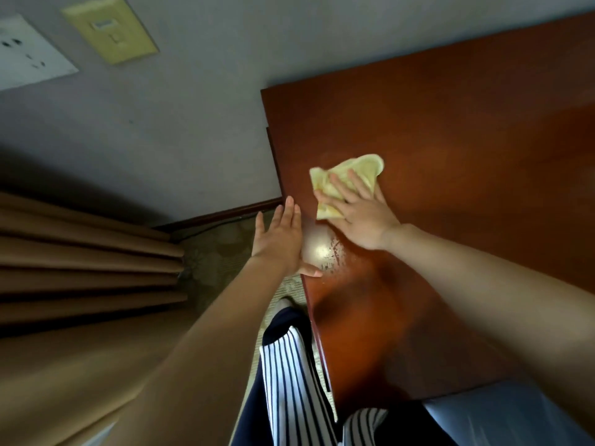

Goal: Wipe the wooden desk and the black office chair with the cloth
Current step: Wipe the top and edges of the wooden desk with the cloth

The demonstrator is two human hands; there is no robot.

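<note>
The wooden desk (450, 130) fills the right half of the view, its reddish-brown top glossy. A crumpled yellow cloth (360, 170) lies near the desk's left edge. My right hand (360, 217) presses flat on the cloth with fingers spread. My left hand (280, 236) is open with straight fingers at the desk's left edge, its thumb resting on the top. A wet, shiny patch (322, 252) sits between my two hands. The black office chair is not in view.
A grey wall (193, 107) with a white socket plate (29, 49) and a beige switch plate (109, 29) stands behind the desk. Brown curtains (80, 252) hang at the left. Patterned carpet (215, 252) and my striped trousers (289, 381) show below.
</note>
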